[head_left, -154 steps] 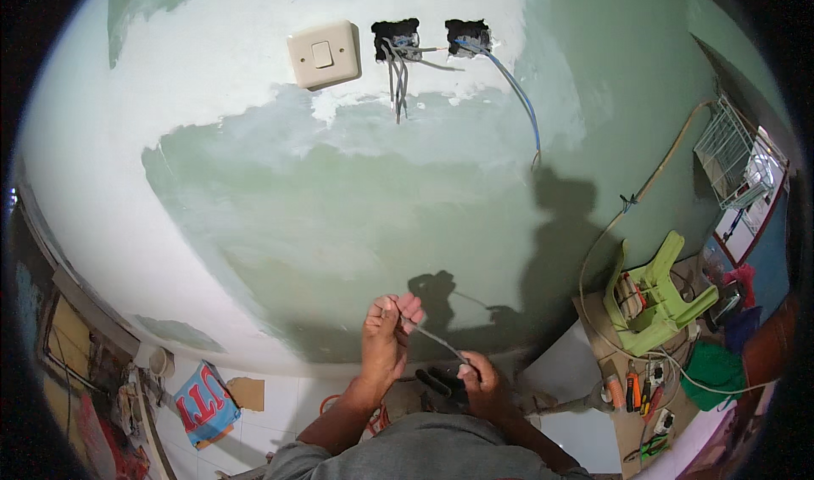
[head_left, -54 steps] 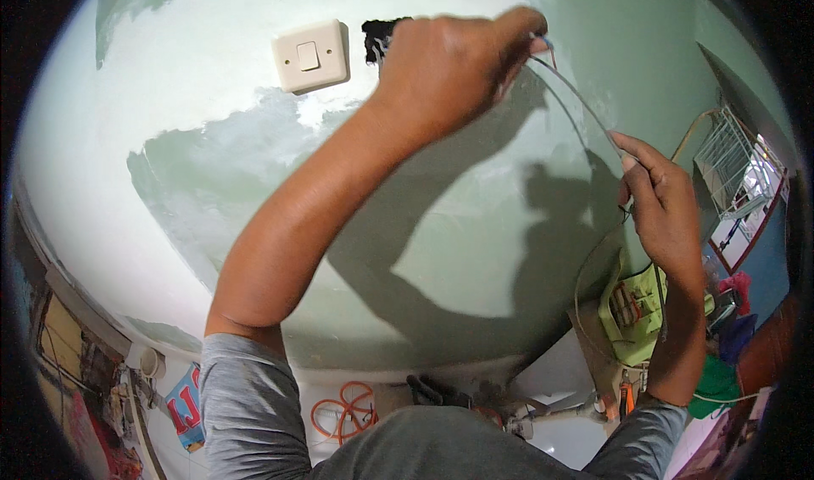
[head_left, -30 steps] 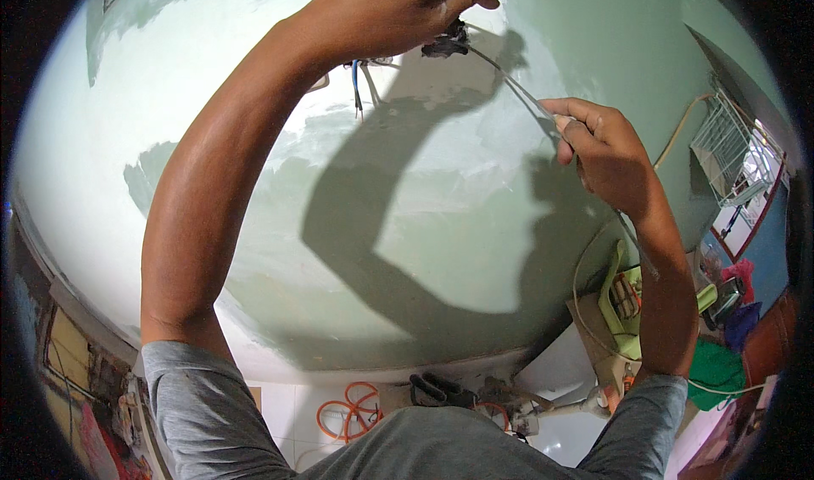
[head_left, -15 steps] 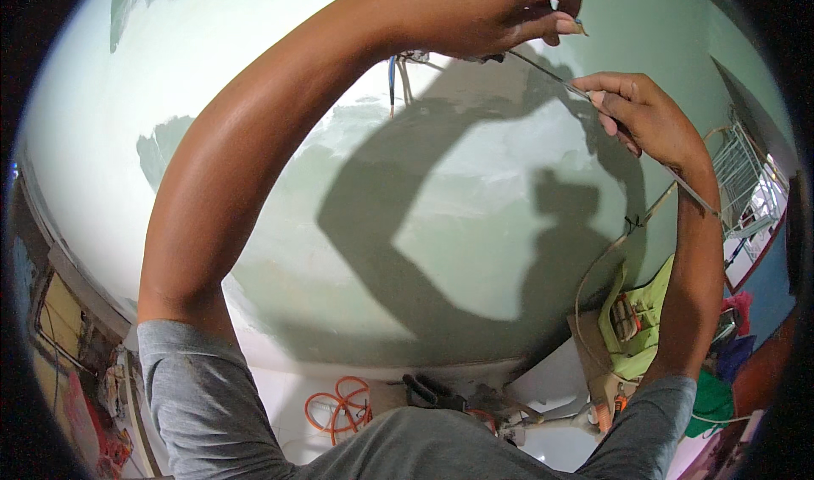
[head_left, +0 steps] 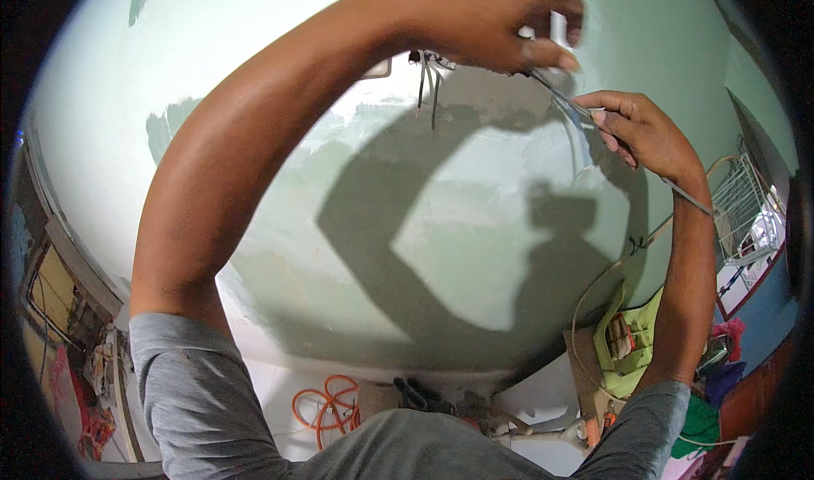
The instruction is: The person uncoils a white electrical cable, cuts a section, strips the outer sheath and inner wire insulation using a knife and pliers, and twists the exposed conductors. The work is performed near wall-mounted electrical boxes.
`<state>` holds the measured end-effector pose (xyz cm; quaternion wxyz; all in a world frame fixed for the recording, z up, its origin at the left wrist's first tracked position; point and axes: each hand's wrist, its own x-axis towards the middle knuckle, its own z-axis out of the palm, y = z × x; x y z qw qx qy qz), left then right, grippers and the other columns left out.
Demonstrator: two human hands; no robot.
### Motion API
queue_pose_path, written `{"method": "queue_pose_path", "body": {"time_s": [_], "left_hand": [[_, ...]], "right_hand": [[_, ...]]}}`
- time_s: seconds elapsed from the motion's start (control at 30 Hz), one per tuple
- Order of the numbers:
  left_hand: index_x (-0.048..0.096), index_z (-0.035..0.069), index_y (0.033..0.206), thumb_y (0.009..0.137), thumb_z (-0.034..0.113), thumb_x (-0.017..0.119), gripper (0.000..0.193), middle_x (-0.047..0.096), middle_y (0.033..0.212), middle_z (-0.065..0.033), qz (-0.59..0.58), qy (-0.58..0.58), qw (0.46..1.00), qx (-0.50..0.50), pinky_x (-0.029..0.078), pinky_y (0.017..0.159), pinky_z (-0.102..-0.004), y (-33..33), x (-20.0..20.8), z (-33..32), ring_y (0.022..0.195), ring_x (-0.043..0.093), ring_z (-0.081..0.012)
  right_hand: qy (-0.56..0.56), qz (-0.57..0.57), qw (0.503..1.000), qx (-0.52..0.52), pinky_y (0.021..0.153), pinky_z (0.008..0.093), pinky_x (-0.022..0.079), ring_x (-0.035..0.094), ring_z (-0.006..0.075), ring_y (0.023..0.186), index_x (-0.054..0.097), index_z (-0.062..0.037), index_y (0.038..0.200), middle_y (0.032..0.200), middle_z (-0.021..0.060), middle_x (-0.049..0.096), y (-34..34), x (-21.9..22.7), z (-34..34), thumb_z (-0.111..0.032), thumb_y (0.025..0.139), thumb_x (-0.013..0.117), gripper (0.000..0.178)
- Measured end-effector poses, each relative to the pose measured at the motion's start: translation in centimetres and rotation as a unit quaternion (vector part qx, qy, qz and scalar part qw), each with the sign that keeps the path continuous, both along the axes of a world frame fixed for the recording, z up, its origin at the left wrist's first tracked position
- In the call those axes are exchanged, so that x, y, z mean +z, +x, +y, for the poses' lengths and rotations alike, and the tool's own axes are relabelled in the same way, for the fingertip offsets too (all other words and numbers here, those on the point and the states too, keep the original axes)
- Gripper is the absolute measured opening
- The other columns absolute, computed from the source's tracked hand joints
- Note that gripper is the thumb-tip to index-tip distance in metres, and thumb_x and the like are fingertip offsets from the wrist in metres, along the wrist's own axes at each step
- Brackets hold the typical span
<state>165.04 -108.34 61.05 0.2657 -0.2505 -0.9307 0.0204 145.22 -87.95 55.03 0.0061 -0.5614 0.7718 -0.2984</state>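
My left hand (head_left: 517, 30) is raised at the top, slightly blurred, with a gap between its thumb and bent fingers and nothing visible in them. Just under it, a thin grey cable (head_left: 561, 97) slants down to my right hand (head_left: 634, 128). My right thumb and fingers pinch the cable, and its tail passes along my wrist. Whether its upper end is attached to anything is hidden behind my left hand. Left of that hand, several loose wires (head_left: 434, 98) dangle from an opening in the wall, partly covered by my forearm.
The pale green wall (head_left: 475, 268) has whitish patches and my shadow. An orange hose (head_left: 326, 412) lies coiled on the floor. A yellow-green container (head_left: 632, 336) stands at lower right, below a white wire rack (head_left: 746, 200). A beige cord (head_left: 585, 298) hangs near my right arm.
My left fingers have parted from their pinch and moved slightly. My right hand has dropped a little, still gripping the cable. The view has shifted slightly.
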Motion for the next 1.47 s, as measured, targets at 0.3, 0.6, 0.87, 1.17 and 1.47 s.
{"method": "queue_pose_path", "body": {"time_s": [0.3, 0.6, 0.87, 1.17, 1.47], "left_hand": [[0.077, 0.019, 0.094, 0.091, 0.031, 0.066, 0.017, 0.073, 0.079, -0.0078, 0.253, -0.116, 0.889, 0.363, 0.057, 0.067, -0.0391, -0.1, -4.0, -8.3, 0.071, 0.071, -0.0268], [0.078, 0.021, 0.099, 0.089, 0.036, 0.068, 0.021, 0.073, 0.08, -0.0065, 0.271, -0.114, 0.883, 0.366, 0.055, 0.064, -0.0393, -2.1, -4.7, -8.7, 0.07, 0.07, -0.0266], [0.078, 0.018, 0.09, 0.088, 0.028, 0.068, 0.014, 0.073, 0.077, -0.009, 0.213, -0.188, 0.846, 0.451, 0.058, 0.066, -0.0417, -3.5, -5.0, -7.2, 0.072, 0.072, -0.0284], [0.078, 0.016, 0.09, 0.088, 0.028, 0.067, 0.016, 0.072, 0.076, -0.0105, 0.223, -0.126, 0.837, 0.483, 0.057, 0.064, -0.0422, -4.9, -5.4, -7.2, 0.07, 0.072, -0.0299], [0.078, 0.016, 0.093, 0.09, 0.034, 0.066, 0.021, 0.071, 0.075, -0.012, 0.223, -0.069, 0.831, 0.505, 0.057, 0.066, -0.0437, -4.9, -5.9, -6.3, 0.07, 0.071, -0.0318]], "right_hand": [[0.012, -0.055, 0.998, 0.008, 0.036, 0.0213, 0.035, 0.043, 0.0046, 0.041, 0.06, 0.0007, 0.129, 0.061, -0.0022, 0.054, -1.3, 0.5, -0.4, -0.018, 0.095, 0.056, 0.039], [-0.021, -0.081, 0.996, -0.007, 0.032, 0.0178, 0.033, 0.042, 0.0026, 0.036, 0.061, 0.0054, 0.125, 0.056, -0.0031, 0.054, -0.4, 0.5, -1.1, -0.01, 0.096, 0.055, 0.033], [0.002, -0.057, 0.998, 0.012, 0.035, 0.0203, 0.035, 0.043, 0.0045, 0.041, 0.06, 0.0015, 0.128, 0.061, -0.0025, 0.053, -1.8, 1.0, -0.8, -0.017, 0.095, 0.056, 0.038], [-0.005, -0.051, 0.998, 0.021, 0.035, 0.021, 0.035, 0.043, 0.0045, 0.04, 0.061, 0.0027, 0.126, 0.06, -0.0017, 0.053, -2.0, 0.8, -1.1, -0.016, 0.094, 0.055, 0.037], [-0.001, 0.013, 0.999, 0.04, 0.036, 0.0221, 0.037, 0.043, 0.0059, 0.038, 0.062, 0.0024, 0.125, 0.056, -0.0008, 0.051, -2.7, 1.4, -1.6, -0.014, 0.091, 0.05, 0.039]]}}
